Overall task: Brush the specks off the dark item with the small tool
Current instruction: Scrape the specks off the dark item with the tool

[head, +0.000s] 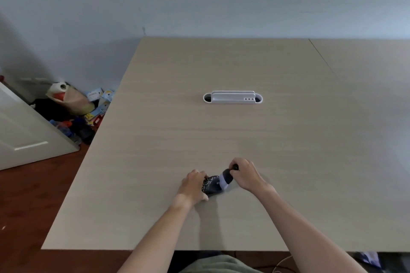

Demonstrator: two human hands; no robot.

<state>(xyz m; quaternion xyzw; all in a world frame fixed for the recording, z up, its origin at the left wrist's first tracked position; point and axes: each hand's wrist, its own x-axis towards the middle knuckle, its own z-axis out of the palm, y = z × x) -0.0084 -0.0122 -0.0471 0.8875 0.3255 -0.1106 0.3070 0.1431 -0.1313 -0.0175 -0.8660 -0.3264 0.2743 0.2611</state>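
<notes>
Low in the frame's centre, on the bench (221, 139): dark item (209, 185), speckled white, pinned under left hand (193, 186), grip curled onto its left end. Right hand (244, 175), grip closed round small tool (226, 178), touching the item. Risks: item sliding if hold loosens; specks scattering across bench. Farther up: white holder (232, 97).

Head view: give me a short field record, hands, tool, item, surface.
left hand: holds the dark item down on the table
right hand: grips the small brush
small brush: pale bristle end on the item
dark item: speckled white, partly hidden by the left hand
table: light wood
cable port: white, set in the table farther from the person
</notes>
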